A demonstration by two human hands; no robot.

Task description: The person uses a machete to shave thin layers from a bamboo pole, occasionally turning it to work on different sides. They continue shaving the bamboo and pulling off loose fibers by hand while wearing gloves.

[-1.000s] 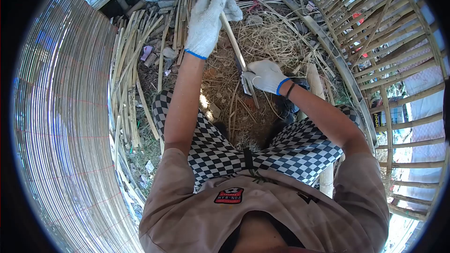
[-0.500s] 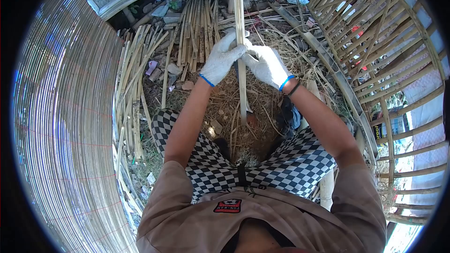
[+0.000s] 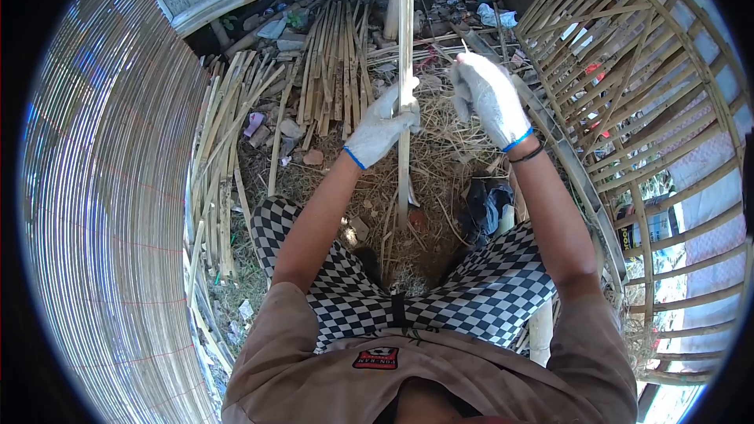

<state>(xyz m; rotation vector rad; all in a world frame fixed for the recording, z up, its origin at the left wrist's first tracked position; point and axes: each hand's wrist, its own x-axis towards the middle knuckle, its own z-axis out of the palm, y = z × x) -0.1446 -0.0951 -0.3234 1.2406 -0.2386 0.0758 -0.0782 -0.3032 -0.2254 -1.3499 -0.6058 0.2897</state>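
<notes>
An upright pale bamboo strip (image 3: 405, 31) runs down the middle of the head view, its lower end near the ground between my legs. My left hand (image 3: 385, 124), in a white glove with a blue cuff, is wrapped round it at mid-length. To the right, apart from the strip, my right hand (image 3: 488, 98) wears a matching glove. Its fingers are bent together, and a small thin tip pokes out above them; what it belongs to is too small to name. Fibrous bamboo shavings (image 3: 448, 149) litter the ground below both hands.
A pile of cut bamboo strips (image 3: 334, 63) lies beyond my left hand, with more strips (image 3: 228, 126) further left. A slatted bamboo blind (image 3: 118, 188) hangs on the left. A bamboo lattice (image 3: 628, 71) and a split bamboo pole (image 3: 577, 161) border the right.
My right hand has left the bamboo strip and moved right, away from my left hand. My left hand still grips the strip, slightly lower in view.
</notes>
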